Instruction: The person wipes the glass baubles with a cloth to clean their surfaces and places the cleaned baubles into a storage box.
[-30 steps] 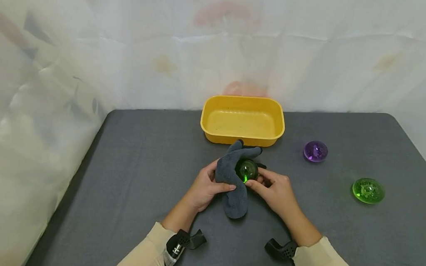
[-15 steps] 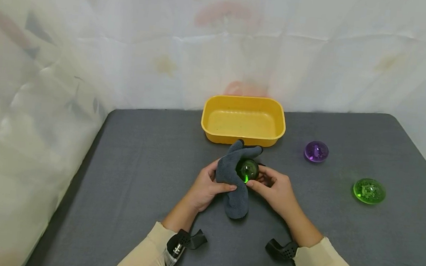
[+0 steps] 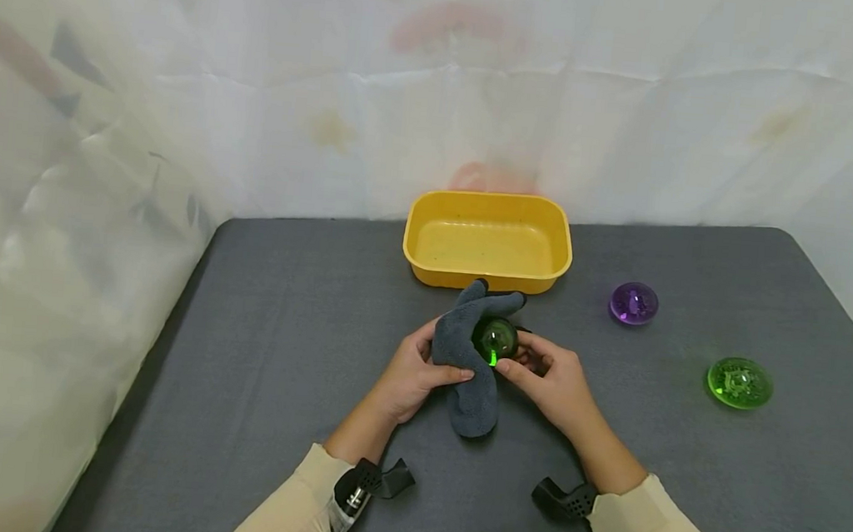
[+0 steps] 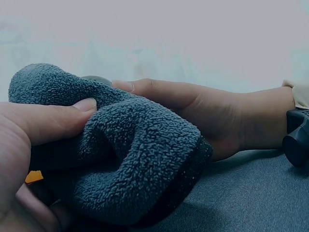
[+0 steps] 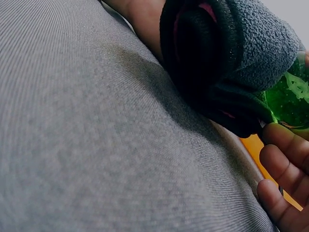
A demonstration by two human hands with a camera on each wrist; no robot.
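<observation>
A dark grey fleece cloth (image 3: 467, 369) sits at the middle of the grey table (image 3: 277, 354), wrapped partly around a green glass dome (image 3: 494, 340). My left hand (image 3: 412, 375) grips the cloth, thumb pressed over its fold (image 4: 58, 118). My right hand (image 3: 547, 377) holds the green dome from the right, fingers curled around it (image 5: 282, 159). In the right wrist view the dome (image 5: 289, 92) shows beneath the cloth (image 5: 241, 43). In the left wrist view the cloth (image 4: 135, 159) fills the frame and hides the dome.
A yellow plastic tub (image 3: 487, 241) stands just behind the hands. A purple glass dome (image 3: 633, 303) and another green glass dome (image 3: 739, 382) lie on the table's right side. White sheeting hangs behind and to the left.
</observation>
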